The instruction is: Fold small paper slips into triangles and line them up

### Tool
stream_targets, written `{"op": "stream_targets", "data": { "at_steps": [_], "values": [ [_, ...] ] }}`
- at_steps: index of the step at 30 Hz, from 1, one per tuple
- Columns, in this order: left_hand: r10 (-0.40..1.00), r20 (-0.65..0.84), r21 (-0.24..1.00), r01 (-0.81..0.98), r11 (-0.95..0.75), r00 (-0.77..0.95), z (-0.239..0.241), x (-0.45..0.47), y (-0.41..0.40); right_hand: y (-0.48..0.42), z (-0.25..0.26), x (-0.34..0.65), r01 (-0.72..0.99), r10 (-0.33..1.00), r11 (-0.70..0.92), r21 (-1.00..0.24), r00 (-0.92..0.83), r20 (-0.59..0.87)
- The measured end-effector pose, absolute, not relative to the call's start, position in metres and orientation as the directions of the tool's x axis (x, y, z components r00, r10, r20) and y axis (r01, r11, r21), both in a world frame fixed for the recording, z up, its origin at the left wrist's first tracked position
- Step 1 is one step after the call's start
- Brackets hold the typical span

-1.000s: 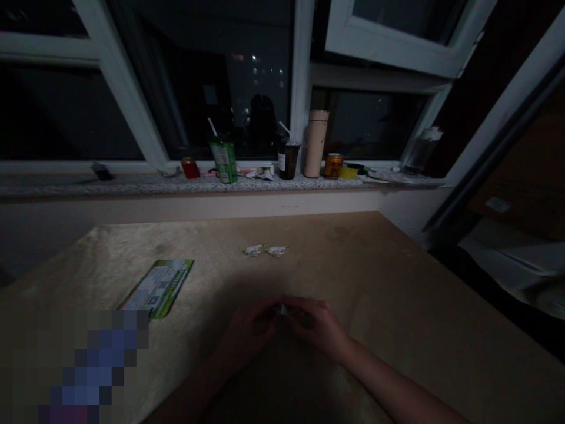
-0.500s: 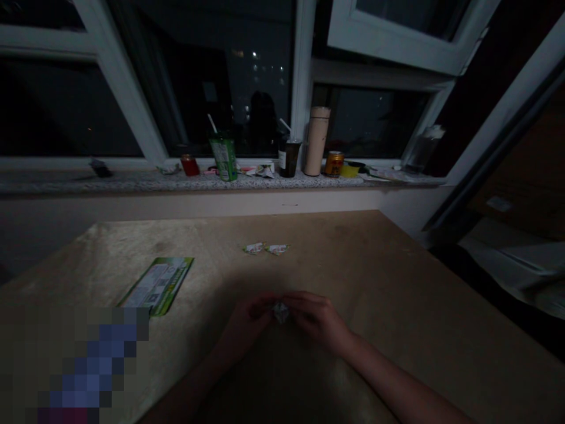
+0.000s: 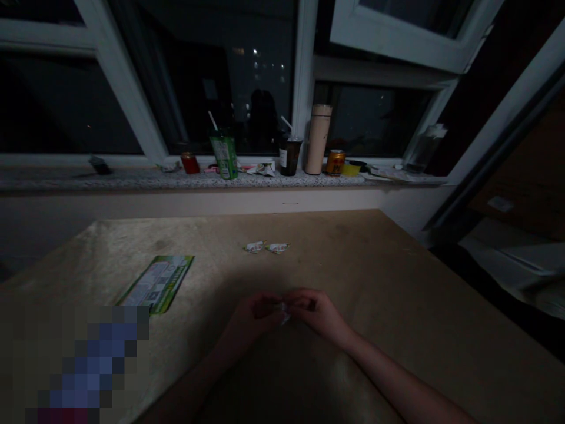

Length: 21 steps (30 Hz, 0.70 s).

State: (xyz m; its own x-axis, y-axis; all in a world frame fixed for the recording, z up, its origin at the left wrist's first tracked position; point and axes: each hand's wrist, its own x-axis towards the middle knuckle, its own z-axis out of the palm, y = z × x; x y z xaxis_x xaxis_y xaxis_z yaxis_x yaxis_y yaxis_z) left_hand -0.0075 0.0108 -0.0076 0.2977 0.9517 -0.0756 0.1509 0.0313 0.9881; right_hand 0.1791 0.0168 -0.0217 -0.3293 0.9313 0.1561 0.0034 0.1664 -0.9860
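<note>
A small wrapped candy [image 3: 285, 313], whitish and shiny, is pinched between my two hands above the table's near middle. My left hand [image 3: 253, 315] closes its thumb and fingers on the candy's left side. From the right, the fingertips of my right hand [image 3: 320, 315] press together on the other side. Fingers cover much of the candy, and the low light blurs its details. Farther off on the table lie two similar green-and-white wrapped candies, the left candy [image 3: 255, 247] almost touching the right candy [image 3: 278, 248].
A flat green-and-white packet [image 3: 161, 284] lies left on the brown table [image 3: 379, 277]. Along the windowsill [image 3: 176, 181] stand a green cup [image 3: 226, 156], a red jar [image 3: 190, 163], a dark drink cup [image 3: 289, 159], a beige flask [image 3: 318, 141] and an orange can [image 3: 335, 163]. A pixelated patch covers the lower left.
The fingers of my right hand have curled in and pinch the candy more tightly. The candy has turned a little between my hands and shows less of itself.
</note>
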Motion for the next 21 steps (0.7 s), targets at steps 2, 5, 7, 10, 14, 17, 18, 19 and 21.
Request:
{"op": "stream_targets", "data": {
  "at_steps": [2,5,7,10,14,17,18,19,21],
  "values": [
    [0.949,-0.076,0.992,0.123,0.04,0.306,-0.009,-0.007,0.011,0.018,-0.024,0.178,0.003,0.942,0.081,-0.997,-0.325,0.076],
    [0.949,-0.088,0.992,0.112,0.057,0.302,-0.011,-0.007,0.011,0.017,-0.025,0.177,0.089,0.931,0.092,-0.992,-0.36,0.054],
    [0.948,-0.099,0.99,0.125,0.064,0.303,-0.011,-0.007,0.012,0.016,-0.026,0.176,0.14,0.922,0.127,-0.982,-0.382,0.065],
    [0.942,-0.109,0.987,0.149,0.064,0.317,-0.013,-0.007,0.013,0.015,-0.027,0.176,0.181,0.922,0.133,-0.974,-0.383,0.055],
    [0.933,-0.112,0.98,0.193,0.048,0.341,-0.011,-0.006,0.012,0.015,-0.027,0.176,0.182,0.924,0.096,-0.979,-0.383,0.019],
    [0.918,-0.124,0.971,0.238,0.033,0.377,-0.007,-0.005,0.01,0.015,-0.026,0.176,0.167,0.933,0.085,-0.982,-0.36,0.02],
    [0.91,-0.131,0.967,0.253,0.03,0.393,-0.006,-0.004,0.009,0.015,-0.026,0.177,0.161,0.934,0.087,-0.983,-0.356,0.024],
    [0.902,-0.14,0.963,0.267,0.028,0.409,-0.004,-0.004,0.009,0.015,-0.025,0.177,0.156,0.934,0.089,-0.984,-0.355,0.028],
    [0.891,-0.156,0.955,0.295,0.026,0.425,-0.002,-0.005,0.008,0.015,-0.025,0.177,0.151,0.934,0.096,-0.984,-0.354,0.037]
  ]
}}
